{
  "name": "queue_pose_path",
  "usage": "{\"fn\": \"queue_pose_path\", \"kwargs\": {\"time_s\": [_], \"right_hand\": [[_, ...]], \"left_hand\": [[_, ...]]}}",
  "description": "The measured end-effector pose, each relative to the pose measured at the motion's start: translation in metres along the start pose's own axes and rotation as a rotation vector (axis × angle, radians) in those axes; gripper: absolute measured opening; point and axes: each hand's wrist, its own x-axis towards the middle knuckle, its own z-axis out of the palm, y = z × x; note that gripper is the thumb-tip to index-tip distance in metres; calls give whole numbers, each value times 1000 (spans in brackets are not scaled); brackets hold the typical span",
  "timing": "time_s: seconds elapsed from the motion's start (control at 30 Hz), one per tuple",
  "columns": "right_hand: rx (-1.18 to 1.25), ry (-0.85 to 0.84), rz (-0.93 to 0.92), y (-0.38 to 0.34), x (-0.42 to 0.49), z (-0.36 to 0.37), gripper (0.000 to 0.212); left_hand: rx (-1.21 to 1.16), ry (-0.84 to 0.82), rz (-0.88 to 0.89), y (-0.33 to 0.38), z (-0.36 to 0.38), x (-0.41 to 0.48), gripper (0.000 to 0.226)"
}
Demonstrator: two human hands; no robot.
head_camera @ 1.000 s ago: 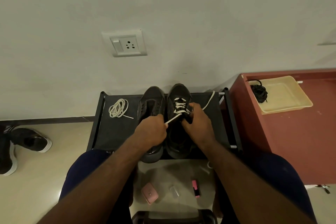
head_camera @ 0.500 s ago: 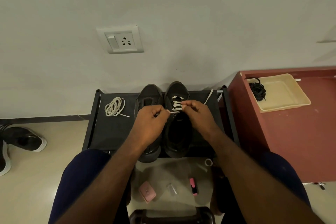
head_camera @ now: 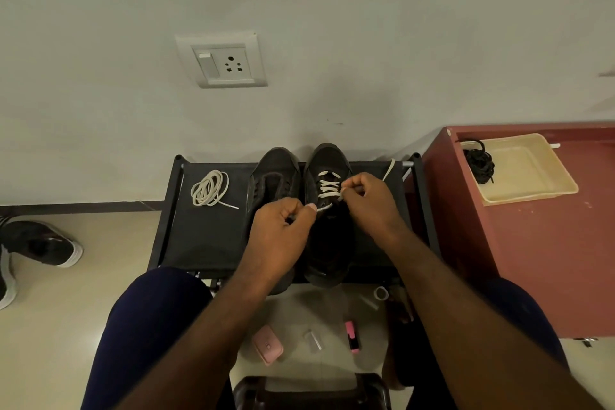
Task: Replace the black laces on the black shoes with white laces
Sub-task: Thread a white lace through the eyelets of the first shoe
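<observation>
Pinching white lace [head_camera: 327,189] | left hand [head_camera: 283,226] | right hand [head_camera: 369,200] | fingers curled

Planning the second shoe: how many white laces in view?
2. A coiled lace lies left on the rack; the threaded lace sits in the right shoe. None seems hidden.

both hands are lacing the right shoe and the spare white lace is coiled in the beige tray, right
No: the head view shows the spare white lace coiled on the black rack. Left hand and right hand are lacing the right shoe.
</observation>
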Motion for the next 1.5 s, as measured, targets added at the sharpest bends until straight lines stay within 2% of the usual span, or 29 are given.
{"fn": "queue_pose_path", "kwargs": {"time_s": [0.1, 0.17, 0.27, 0.4, 0.5, 0.63, 0.8, 0.9, 0.97, 1.03, 1.13, 1.2, 1.3, 1.4, 1.5], "right_hand": [[-108, -222, -79, -3, -18, -5, 41], [-258, -214, -132, 6, -24, 1, 55], [-238, -95, -29, 11, -29, 12, 60], [-331, -70, -71, 14, -28, 22, 54], [-388, -76, -50, 17, -25, 24, 51], [-402, -56, -26, 15, -22, 29, 48], [-329, -148, -20, 12, -23, 13, 61], [-254, -118, -94, -11, -30, -14, 73], [-146, -98, -226, -33, -38, -31, 63], [3, -175, -310, -53, -49, -44, 47], [208, -347, -296, -68, -64, -48, 40], [306, -347, -277, -72, -68, -42, 38], [405, -232, -242, -71, -69, -35, 30], [558, -203, -154, -69, -71, -30, 20], [534, -190, -152, -66, -69, -27, 12]], "left_hand": [[-56, 23, -36, 5, -1, 9, 35], [-199, 5, -109, 13, -1, 13, 24], [-398, -50, -116, 26, -3, 10, 37], [-569, -87, -53, 46, -12, 2, 44], [-576, -82, -55, 49, -14, -3, 56], [-582, -82, -54, 51, -12, -5, 52], [-189, -81, -32, 54, -14, 3, 23], [-141, -44, -133, 52, -16, 10, 25], [-197, -48, -193, 49, -15, 13, 27], [-380, -55, -250, 48, -12, 13, 24], [-658, -46, -339, 51, -8, 11, 19], [-743, -38, -358, 53, -7, 10, 17], [-750, 0, -340, 52, -2, 9, 15], [-698, 15, -332, 50, 2, 8, 15], [-642, 8, -324, 46, 6, 6, 17]]}}
